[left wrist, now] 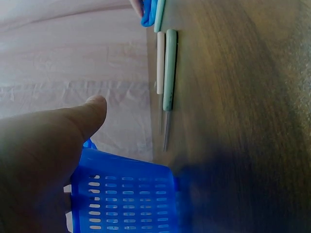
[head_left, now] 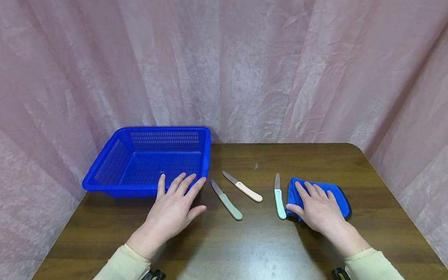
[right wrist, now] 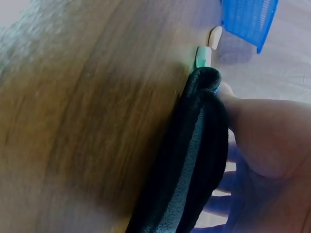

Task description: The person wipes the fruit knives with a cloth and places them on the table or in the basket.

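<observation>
My left hand [head_left: 172, 211] is spread with straight fingers at the near right rim of a blue plastic basket [head_left: 149, 189]; the left wrist view shows the basket's slotted wall [left wrist: 126, 199] beside the thumb. On a folded blue cloth with black edging [head_left: 341, 201] lies my right hand [head_left: 320, 209], fingers extended. Its dark edge [right wrist: 194, 145] fills the middle of the right wrist view. Between the hands lie three knives: a sage-green-handled one [head_left: 230, 206] nearest the basket, a cream-handled one [head_left: 249, 192], and a mint-handled one [head_left: 279, 203] right beside the cloth.
The brown wooden table [head_left: 255, 250] has a rounded far right corner. A pink curtain [head_left: 265, 67] hangs behind it and along both sides. The basket stands at the far left, near the curtain.
</observation>
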`<action>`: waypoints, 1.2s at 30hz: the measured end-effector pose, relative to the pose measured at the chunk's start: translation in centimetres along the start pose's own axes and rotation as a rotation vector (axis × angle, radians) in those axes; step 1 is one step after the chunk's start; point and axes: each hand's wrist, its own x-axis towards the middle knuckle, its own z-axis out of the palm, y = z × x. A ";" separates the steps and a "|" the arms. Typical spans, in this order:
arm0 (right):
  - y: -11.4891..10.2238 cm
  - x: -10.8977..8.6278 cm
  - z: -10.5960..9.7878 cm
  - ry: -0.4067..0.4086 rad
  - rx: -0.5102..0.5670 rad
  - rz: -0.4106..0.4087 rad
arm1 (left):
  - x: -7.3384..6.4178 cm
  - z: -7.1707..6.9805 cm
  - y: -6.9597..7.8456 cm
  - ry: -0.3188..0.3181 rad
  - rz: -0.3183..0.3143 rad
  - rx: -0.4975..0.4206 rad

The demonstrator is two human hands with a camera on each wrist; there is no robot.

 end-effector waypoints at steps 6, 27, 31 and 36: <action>0.0 0.4 0.0 0.048 0.016 0.010 | 0.0 -0.2 0.0 0.005 0.005 -0.008; -0.6 2.5 -0.1 -0.044 0.053 0.086 | 0.2 -0.6 -0.8 -0.004 -0.025 -0.049; -0.6 2.4 -0.3 -0.041 0.069 0.079 | 0.1 -0.6 -1.0 0.001 -0.022 -0.057; -0.4 1.9 -0.4 -0.029 0.082 0.057 | 0.1 -0.6 -1.2 -0.019 -0.032 -0.076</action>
